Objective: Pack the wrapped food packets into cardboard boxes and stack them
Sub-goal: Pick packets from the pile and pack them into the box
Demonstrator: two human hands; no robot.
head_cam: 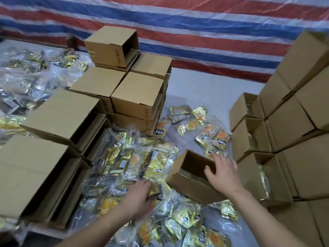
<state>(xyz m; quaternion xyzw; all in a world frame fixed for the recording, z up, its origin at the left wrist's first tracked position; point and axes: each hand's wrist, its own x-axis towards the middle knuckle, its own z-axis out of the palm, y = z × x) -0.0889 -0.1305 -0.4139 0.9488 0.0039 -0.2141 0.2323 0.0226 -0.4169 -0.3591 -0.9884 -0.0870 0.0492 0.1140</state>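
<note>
An open cardboard box lies tilted on the grey surface in front of me, its opening facing up and left. My right hand grips its near right wall, fingers curled over the rim. My left hand holds a gold and black wrapped packet at the edge of a heap of gold packets in clear bags. More gold packets lie loose beyond the box.
Empty open boxes lie stacked on their sides at the left and back. Boxes holding packets are stacked at the right. Bagged packets fill the far left. A striped tarp hangs behind.
</note>
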